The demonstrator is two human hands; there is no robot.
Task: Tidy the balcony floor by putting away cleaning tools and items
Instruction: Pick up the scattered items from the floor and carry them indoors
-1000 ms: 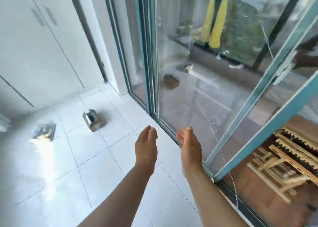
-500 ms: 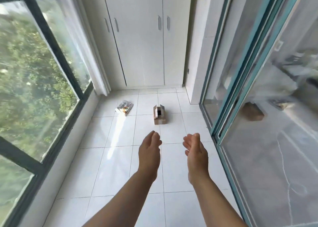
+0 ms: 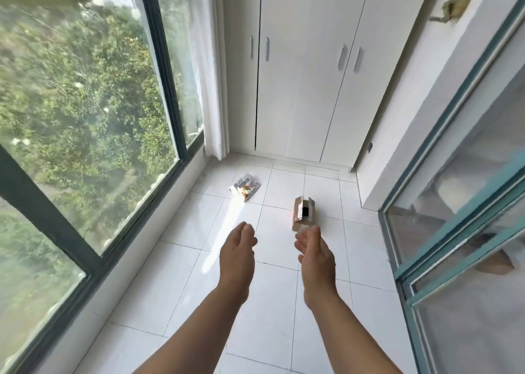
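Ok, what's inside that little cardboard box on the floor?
The cardboard box lies on the white tile floor with its flaps open. Only a dark opening shows; whatever is inside, if anything, is hidden in shadow.

Glossy tiled floor (image 3: 267, 311); seemingly matt cardboard box (image 3: 303, 213).

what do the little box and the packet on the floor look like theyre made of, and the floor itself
Box: likely plain cardboard, matte brown, with open flaps.
Packet: seems to be thin plastic film, glossy and crinkled, printed; blur leaves it uncertain.
Floor: white glazed tiles, probably ceramic, with grout lines and a bright sun reflection.
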